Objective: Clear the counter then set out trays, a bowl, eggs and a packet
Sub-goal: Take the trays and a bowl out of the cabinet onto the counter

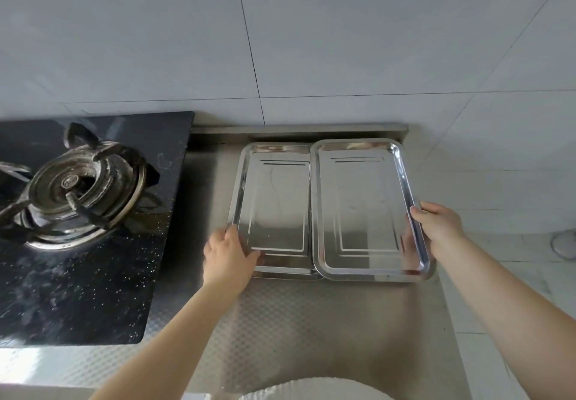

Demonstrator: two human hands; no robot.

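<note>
Two shiny steel trays lie side by side on the steel counter, long sides touching. The left tray sits flat; my left hand grips its near left corner, thumb on the rim. The right tray overlaps the left tray's edge slightly and reaches the counter's right end. My right hand holds its right rim, fingers curled over the edge. Both trays are empty. No bowl, eggs or packet are in view.
A black glass gas hob with a worn burner fills the left side. A tiled wall rises behind the counter. The counter ends just right of the right tray, with tiled floor below. A white ribbed object shows at the bottom edge.
</note>
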